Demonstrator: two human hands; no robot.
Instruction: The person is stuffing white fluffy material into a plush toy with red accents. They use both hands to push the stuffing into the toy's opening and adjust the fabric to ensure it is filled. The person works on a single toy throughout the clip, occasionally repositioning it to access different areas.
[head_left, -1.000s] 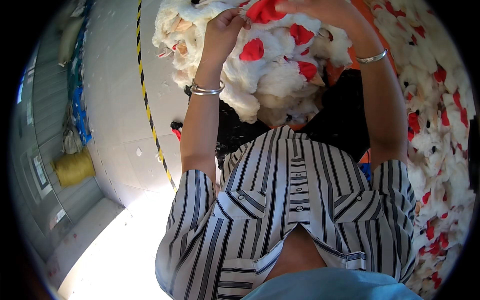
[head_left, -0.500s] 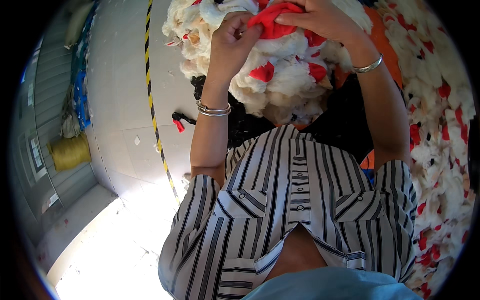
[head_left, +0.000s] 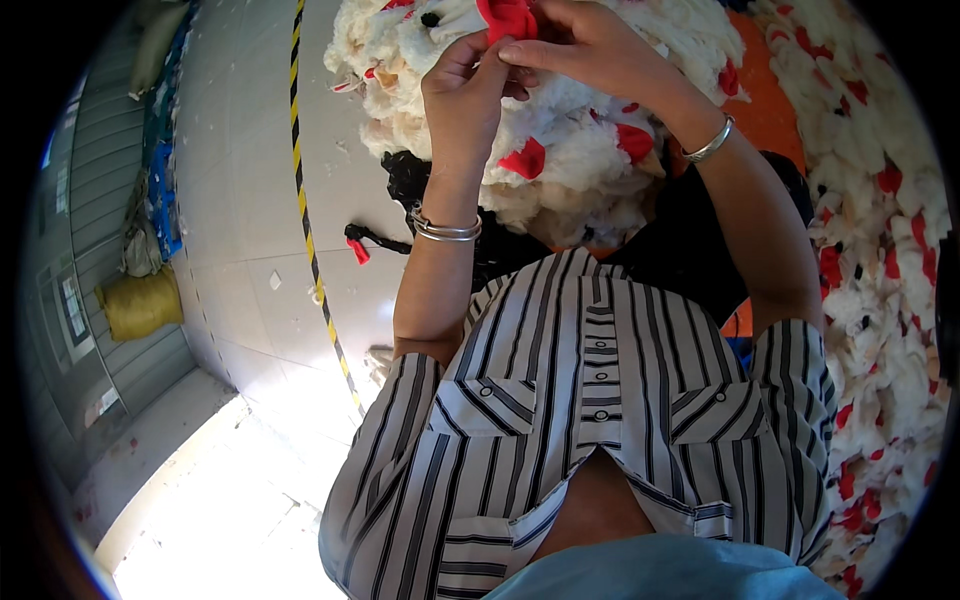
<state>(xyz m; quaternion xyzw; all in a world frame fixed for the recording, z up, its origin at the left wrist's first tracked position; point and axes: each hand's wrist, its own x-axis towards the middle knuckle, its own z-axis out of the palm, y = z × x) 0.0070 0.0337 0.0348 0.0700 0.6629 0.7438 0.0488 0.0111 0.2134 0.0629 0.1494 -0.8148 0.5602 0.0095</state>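
A small red piece of fabric [head_left: 508,20] is pinched between my two hands at the top of the view; its upper part runs out of the picture. My left hand [head_left: 466,85] grips its lower edge from the left, fingers curled. From the right, my right hand [head_left: 580,45] closes on it, the thumb reaching across to the left fingertips. Beneath both hands rises a heap of fluffy white plush pieces [head_left: 590,190] with red and a few black parts among them. A red patch [head_left: 525,158] on that heap lies just below my hands.
More white-and-red plush pieces [head_left: 870,330] cover the right side. Orange material [head_left: 770,85] lies between the two heaps. Black-and-yellow tape [head_left: 304,200] runs along the grey floor [head_left: 240,130] at left, near a small red-and-black scrap [head_left: 358,250]. A yellow sack [head_left: 140,305] sits by the wall.
Both hands have shifted left with the red fabric, which is now bunched smaller and held higher. The right hand has come in close against the left fingertips.
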